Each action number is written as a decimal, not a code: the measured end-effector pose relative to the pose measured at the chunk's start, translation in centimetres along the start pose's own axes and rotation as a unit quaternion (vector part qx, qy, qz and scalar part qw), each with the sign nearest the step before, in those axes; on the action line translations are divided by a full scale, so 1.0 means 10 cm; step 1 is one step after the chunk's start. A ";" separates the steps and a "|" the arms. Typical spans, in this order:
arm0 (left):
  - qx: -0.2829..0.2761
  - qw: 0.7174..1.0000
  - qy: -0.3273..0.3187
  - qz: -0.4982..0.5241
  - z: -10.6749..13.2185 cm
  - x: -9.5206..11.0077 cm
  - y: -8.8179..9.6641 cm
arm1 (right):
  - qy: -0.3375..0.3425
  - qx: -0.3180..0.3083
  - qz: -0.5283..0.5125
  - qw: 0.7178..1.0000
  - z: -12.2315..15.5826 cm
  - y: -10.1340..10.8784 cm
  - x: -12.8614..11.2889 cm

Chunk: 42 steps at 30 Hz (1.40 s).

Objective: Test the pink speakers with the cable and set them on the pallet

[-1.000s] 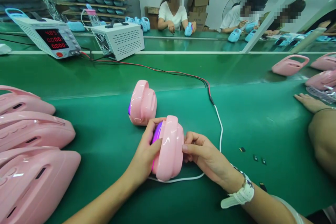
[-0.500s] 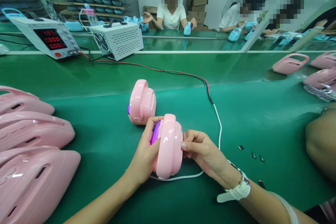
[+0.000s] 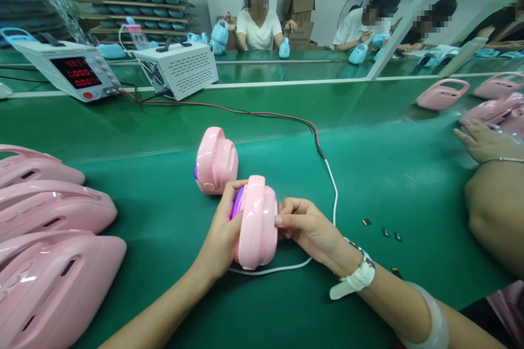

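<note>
Upright on the green table, a glossy pink plastic device (image 3: 258, 223) with a handle band and a purple front is gripped by my left hand (image 3: 219, 237), fingers and thumb wrapped around its left side. My right hand (image 3: 305, 226) is pinched against the device's right side. Whatever those fingertips hold, if anything, is hidden. Just behind stands a second pink device (image 3: 216, 162), also with a bit of purple showing. A white cable (image 3: 333, 188) curves behind my right hand and passes beneath the held device. Several small black memory cards (image 3: 386, 233) lie right of my right hand.
Several pink devices (image 3: 53, 278) line the left edge. A power supply with red digits (image 3: 77, 72) and a grey box (image 3: 180, 68) stand at the back. At right, a co-worker's hand (image 3: 487, 142) rests near more pink devices (image 3: 442, 94). People sit across the table.
The view has shifted slightly; my hands keep the same hold on the pink device. A co-worker's hand has come into view at right. The person across has raised a blue device.
</note>
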<state>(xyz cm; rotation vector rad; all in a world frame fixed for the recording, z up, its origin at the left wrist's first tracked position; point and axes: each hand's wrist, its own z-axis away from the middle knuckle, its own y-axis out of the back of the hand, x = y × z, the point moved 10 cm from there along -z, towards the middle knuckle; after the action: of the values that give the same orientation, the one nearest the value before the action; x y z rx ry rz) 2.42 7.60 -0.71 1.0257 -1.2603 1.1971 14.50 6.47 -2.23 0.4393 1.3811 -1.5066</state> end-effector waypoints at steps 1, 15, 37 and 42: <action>0.002 1.000 0.001 0.002 0.00 0.00 0.00 | -0.001 -0.002 0.002 1.000 -0.01 0.00 0.00; 0.035 0.998 -0.060 -0.009 0.07 0.27 -0.06 | 0.316 0.078 0.365 0.872 0.41 -0.08 -0.62; 0.034 0.997 -0.067 0.022 -0.08 0.16 0.05 | 0.368 0.070 0.468 0.801 0.30 -0.18 -0.66; 0.032 0.998 -0.056 0.010 -0.03 0.21 0.01 | 0.355 0.074 0.494 0.790 0.37 -0.14 -0.69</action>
<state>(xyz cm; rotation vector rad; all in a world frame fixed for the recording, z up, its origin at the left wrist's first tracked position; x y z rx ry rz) 2.21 8.05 1.40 1.1421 -1.3282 1.2155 17.57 5.87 5.08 1.6642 1.1987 -0.5410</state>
